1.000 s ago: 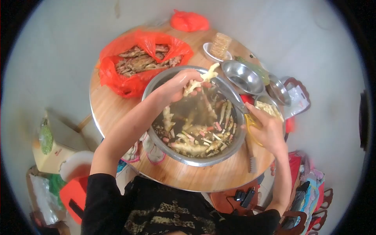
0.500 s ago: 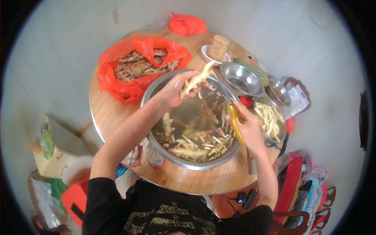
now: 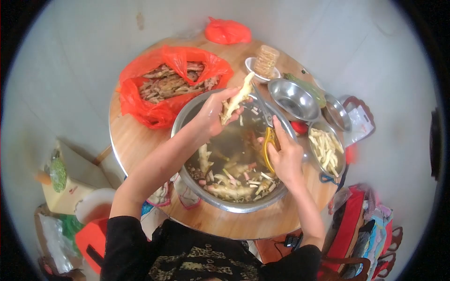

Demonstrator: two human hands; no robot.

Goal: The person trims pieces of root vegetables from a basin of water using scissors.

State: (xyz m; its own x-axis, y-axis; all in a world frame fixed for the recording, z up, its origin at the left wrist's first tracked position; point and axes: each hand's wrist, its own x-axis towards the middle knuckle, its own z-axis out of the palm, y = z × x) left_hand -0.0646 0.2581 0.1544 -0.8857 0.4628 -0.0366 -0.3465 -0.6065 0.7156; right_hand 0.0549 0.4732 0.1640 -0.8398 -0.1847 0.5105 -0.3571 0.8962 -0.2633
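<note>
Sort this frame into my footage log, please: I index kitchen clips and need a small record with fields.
left hand: holds pale knobbly root
right hand: holds yellow-handled scissors, blades beside the root
below hands: metal basin with murky liquid, pale pieces and cut bits
far left on table: open red bag of brownish pieces
right of basin: bowl of pale pieces

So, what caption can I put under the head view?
Left hand holds a ginger root and right hand yellow-handled scissors above a steel basin of water.
</note>
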